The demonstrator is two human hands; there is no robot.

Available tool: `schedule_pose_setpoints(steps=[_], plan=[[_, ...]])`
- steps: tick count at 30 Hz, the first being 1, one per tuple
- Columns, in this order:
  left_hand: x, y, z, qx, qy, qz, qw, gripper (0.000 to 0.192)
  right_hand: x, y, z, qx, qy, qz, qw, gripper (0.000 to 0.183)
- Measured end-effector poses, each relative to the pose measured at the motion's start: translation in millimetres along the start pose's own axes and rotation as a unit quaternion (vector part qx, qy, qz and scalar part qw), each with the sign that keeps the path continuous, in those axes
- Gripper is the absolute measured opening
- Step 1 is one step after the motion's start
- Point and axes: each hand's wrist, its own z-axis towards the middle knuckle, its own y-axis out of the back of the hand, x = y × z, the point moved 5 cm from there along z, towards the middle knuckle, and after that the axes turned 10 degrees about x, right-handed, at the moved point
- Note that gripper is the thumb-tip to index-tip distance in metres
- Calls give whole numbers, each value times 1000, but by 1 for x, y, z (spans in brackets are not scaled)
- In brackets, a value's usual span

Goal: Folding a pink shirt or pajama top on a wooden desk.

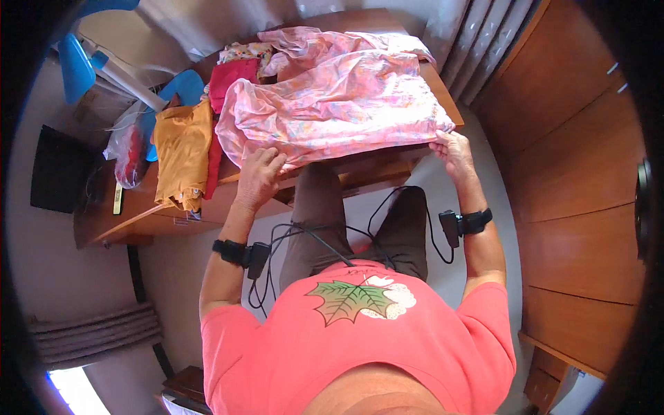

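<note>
A pink patterned cloth garment [332,104] lies spread and wrinkled across the wooden desk [448,104], its near edge reaching the front of the desktop. My right hand [454,153] pinches the near right corner between thumb and fingers. At the near left part of that edge, my left hand [261,175] has its fingers curled on the fabric; the thumb side is partly hidden. Behind the spread part, more pink patterned fabric [306,46] is bunched up. Left of it lie a folded crimson cloth [233,78] and folded mustard-yellow trousers [182,150].
A blue-bladed fan [78,67] with a white pole stands at the back left. Beside it is a clear plastic bag [129,161] with something red inside. Black cables [321,233] hang across my lap between wrist straps. A wooden cabinet [565,155] rises on the right.
</note>
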Motion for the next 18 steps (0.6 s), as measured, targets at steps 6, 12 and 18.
schedule_pose_setpoints(steps=[6, 12, 18], plan=[[-1, 13, 8, 73, -18, -38, 996, 36, 21, 4, -6, 14, 31, -71, 997, 17], [0, 23, 28, 173, 6, -196, 965, 33, 28, 11, -2, -52, 22, -245, 968, 34], [-4, -3, 96, -3, 17, -98, 995, 38, 91, -74, 3, -67, 349, -418, 836, 51]])
